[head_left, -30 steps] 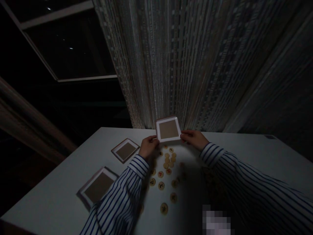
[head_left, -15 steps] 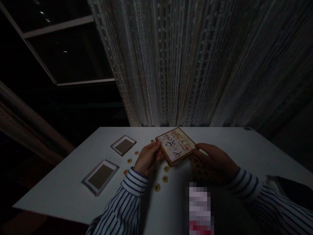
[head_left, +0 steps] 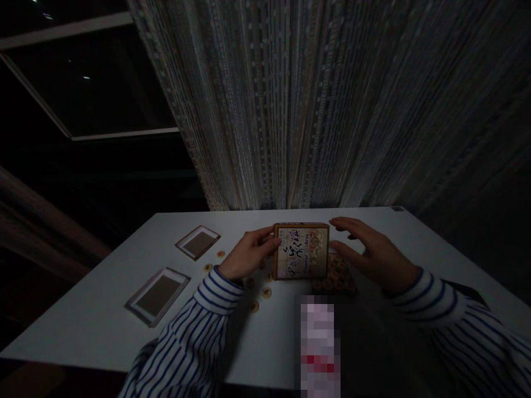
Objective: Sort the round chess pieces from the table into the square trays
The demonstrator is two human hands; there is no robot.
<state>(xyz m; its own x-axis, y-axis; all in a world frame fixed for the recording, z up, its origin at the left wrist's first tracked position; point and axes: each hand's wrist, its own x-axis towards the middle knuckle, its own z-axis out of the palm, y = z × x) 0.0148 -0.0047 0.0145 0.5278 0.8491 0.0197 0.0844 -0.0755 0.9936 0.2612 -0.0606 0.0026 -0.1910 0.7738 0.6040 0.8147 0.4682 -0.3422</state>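
Note:
My left hand (head_left: 244, 255) grips the left edge of a Chinese chess box (head_left: 302, 254), its thumb on the printed face. The box is tilted up so the lettered face shows to me. My right hand (head_left: 375, 257) is just right of the box, fingers and thumb apart, with nothing in it. Under and behind the box's lower right corner lies a dark tray of round chess pieces (head_left: 338, 281), partly hidden. Several loose chess pieces (head_left: 266, 293) lie on the table near my left wrist; some are hidden by it.
Two flat framed pieces, one farther back (head_left: 198, 243) and one nearer (head_left: 160, 296), lie on the left of the white table (head_left: 99, 320). A dark object (head_left: 467, 293) is partly hidden by my right sleeve. Behind the table hangs a striped string curtain (head_left: 286, 110). A pixelated patch covers the near middle.
My right hand has let go of the box and opened beside it. The box has been turned and tilted more upright in my left hand. The view has shifted slightly right.

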